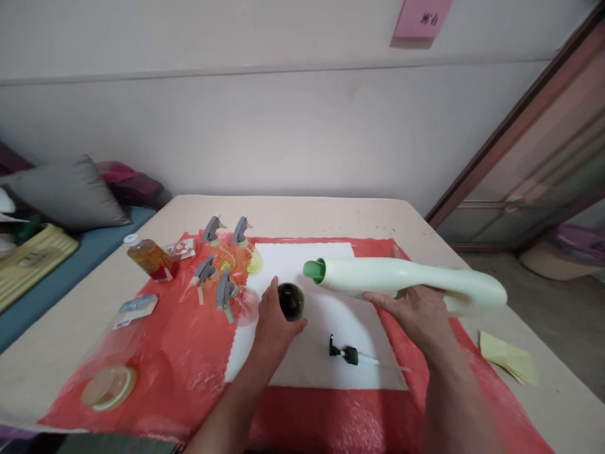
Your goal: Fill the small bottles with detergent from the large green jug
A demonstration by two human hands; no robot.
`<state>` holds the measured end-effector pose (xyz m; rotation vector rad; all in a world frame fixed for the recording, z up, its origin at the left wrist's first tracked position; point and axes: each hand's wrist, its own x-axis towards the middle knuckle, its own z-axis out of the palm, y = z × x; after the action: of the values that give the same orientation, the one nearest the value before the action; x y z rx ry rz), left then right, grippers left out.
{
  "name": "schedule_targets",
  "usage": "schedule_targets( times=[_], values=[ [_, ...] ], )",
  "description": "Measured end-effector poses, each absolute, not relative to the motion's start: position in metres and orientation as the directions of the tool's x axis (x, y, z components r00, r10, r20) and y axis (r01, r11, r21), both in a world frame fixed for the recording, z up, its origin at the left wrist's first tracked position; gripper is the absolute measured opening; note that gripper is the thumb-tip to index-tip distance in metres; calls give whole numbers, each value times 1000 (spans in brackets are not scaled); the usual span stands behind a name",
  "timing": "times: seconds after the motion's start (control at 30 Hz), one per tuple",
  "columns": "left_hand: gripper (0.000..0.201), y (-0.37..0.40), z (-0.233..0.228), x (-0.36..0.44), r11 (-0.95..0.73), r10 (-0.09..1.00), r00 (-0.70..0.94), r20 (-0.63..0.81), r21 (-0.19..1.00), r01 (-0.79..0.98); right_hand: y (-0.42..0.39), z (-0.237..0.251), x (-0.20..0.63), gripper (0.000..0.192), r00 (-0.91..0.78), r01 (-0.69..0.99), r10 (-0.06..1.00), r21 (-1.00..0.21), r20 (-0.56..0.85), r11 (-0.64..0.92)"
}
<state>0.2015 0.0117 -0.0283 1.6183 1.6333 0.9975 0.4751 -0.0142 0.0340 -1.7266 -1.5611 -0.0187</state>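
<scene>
My right hand (416, 312) holds a long pale green bottle (406, 282) level above the table, its green open neck (315, 270) pointing left. My left hand (273, 321) grips a small dark green bottle (290, 301) standing on a white cloth (331, 328). The big bottle's neck hangs just above and right of the small bottle's top. A black pump head with a clear tube (352, 355) lies on the white cloth in front of both hands.
Several spray bottles with grey triggers (224, 265) stand on a red plastic sheet (189, 340) at the left. An amber bottle (150, 257) lies beyond them, a clear bottle (111, 372) at the near left, yellow paper (508, 359) at the right.
</scene>
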Motion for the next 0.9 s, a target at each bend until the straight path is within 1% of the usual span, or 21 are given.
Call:
schedule_targets(
  times=[0.13,0.3,0.4,0.43,0.5,0.53,0.57,0.6,0.63,0.67,0.73,0.77,0.8,0.83,0.9],
  values=[
    [104,4,-30,205,-19,994,-76,73,834,552,-19,38,476,93,148,910,843,-405,518,89],
    [98,8,-30,204,-30,995,-59,77,821,570,-20,42,471,91,54,925,784,-326,618,193],
    [91,5,-22,205,-68,982,-105,154,820,568,-17,41,467,88,8,939,774,-270,634,212],
    [82,2,-17,206,-88,969,-143,203,818,568,-17,40,466,87,-8,944,772,-249,636,215],
    [53,-7,-8,210,-117,939,-209,274,823,555,-15,38,463,88,-31,954,763,-209,646,215],
    [35,-13,-4,212,-119,941,-207,267,836,536,-15,38,462,89,-40,958,758,-191,651,215],
    [20,-18,-1,214,-106,961,-169,220,855,508,-14,39,461,89,-48,961,757,-176,652,213],
    [12,-23,1,217,-72,985,-104,137,880,470,-14,40,460,89,-55,964,758,-164,650,211],
    [11,-27,3,219,-20,999,-21,32,907,420,-14,40,459,89,-63,966,761,-153,646,210],
    [16,-29,3,222,45,995,65,-74,933,358,-14,41,458,88,-75,966,761,-141,645,215],
    [42,-30,2,226,187,955,193,-227,961,203,-15,41,456,87,-102,968,757,-112,645,226],
    [55,-29,1,227,244,937,228,-266,962,120,-15,41,456,86,-114,969,753,-94,648,228],
    [64,-28,0,228,282,926,250,-284,958,43,-15,40,456,86,-128,970,748,-74,651,230],
    [69,-26,0,228,304,921,260,-289,952,-20,-15,39,455,86,-139,971,745,-56,653,230],
    [71,-23,0,228,328,919,267,-290,938,-110,-14,37,454,86,-154,973,731,-28,664,230]
  ],
)
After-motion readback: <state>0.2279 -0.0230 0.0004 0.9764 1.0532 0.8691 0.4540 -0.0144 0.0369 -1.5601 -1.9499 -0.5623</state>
